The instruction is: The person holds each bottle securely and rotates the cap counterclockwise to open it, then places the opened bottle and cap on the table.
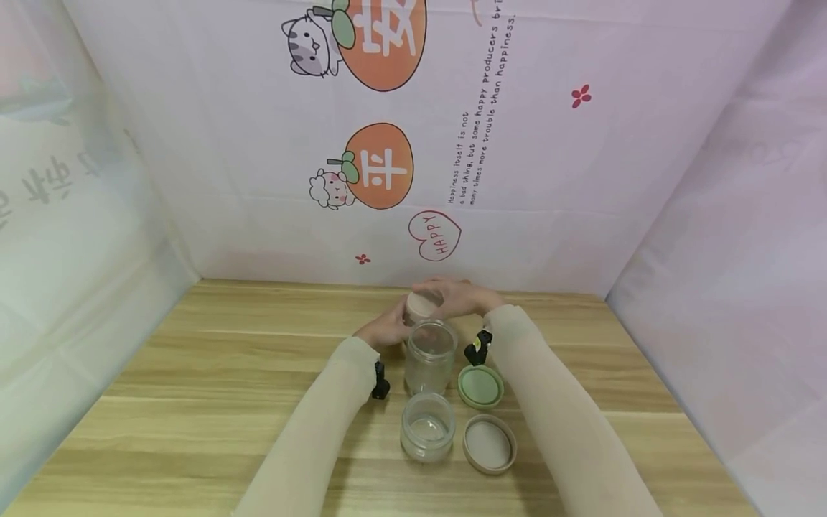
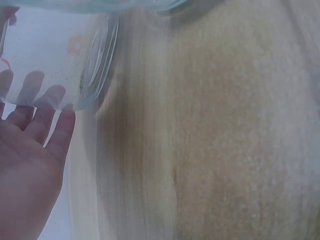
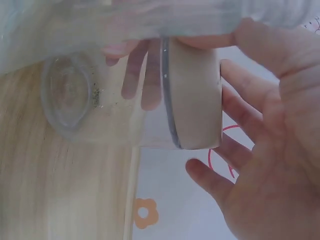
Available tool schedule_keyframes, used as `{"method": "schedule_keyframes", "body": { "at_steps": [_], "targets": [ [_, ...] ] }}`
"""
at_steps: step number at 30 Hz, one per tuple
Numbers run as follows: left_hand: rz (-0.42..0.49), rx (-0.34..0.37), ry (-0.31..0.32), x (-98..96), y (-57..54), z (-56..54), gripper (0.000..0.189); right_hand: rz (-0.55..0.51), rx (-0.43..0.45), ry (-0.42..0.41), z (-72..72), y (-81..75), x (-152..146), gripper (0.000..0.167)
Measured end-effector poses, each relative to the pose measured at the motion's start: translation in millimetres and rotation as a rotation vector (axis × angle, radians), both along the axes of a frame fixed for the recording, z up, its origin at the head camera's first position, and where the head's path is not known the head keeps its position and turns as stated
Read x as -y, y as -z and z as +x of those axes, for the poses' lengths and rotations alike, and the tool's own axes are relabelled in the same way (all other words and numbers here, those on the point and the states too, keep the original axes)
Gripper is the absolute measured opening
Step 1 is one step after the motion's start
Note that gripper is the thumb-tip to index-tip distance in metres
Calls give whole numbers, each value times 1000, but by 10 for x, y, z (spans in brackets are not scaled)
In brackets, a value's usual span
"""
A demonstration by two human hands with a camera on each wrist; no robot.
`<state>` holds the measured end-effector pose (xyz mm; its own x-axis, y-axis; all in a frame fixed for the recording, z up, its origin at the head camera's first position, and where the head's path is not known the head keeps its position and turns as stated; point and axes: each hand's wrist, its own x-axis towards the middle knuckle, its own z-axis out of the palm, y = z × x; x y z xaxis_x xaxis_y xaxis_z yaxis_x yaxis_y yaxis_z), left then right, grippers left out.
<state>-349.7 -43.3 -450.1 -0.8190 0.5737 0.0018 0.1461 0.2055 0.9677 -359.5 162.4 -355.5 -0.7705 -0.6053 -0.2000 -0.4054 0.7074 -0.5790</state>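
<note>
At the back of the table stands a clear glass jar (image 3: 120,125) with a beige lid (image 1: 421,305) on its mouth. My left hand (image 1: 388,327) holds the jar's side; in the left wrist view its fingers (image 2: 60,132) curve against the glass (image 2: 55,55). Over the top, my right hand (image 1: 461,296) grips the lid's rim with thumb and fingers. A few dark specks lie at the jar's bottom in the right wrist view. A tall lidless glass jar (image 1: 429,362) stands just in front and partly hides the held one.
Nearest to me is a short open glass jar (image 1: 426,438). To its right lies a loose beige lid (image 1: 489,445), and behind that a green lid (image 1: 481,386). A printed white cloth (image 1: 517,251) rises at the table's (image 1: 258,316) back edge; pale sheets hang at both sides.
</note>
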Motion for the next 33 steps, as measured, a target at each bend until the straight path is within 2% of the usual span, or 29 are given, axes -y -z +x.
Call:
{"method": "schedule_keyframes", "body": {
  "at_steps": [5,11,14,21,33],
  "targets": [
    [-3,-36,13,2,-3,-3,88,29,-120,16,11,68,44,75],
    [-9,-58,28,-3,-7,0,88,24,-260,91,64,158,89,76],
    [-3,-45,22,-4,-3,-3,90,22,-321,136,84,194,88,79],
    [-27,-48,3,-2,-5,-7,90,-17,-324,220,136,221,64,86],
    [-36,-63,-1,4,-8,5,88,-79,-336,200,142,245,68,75]
  ]
}}
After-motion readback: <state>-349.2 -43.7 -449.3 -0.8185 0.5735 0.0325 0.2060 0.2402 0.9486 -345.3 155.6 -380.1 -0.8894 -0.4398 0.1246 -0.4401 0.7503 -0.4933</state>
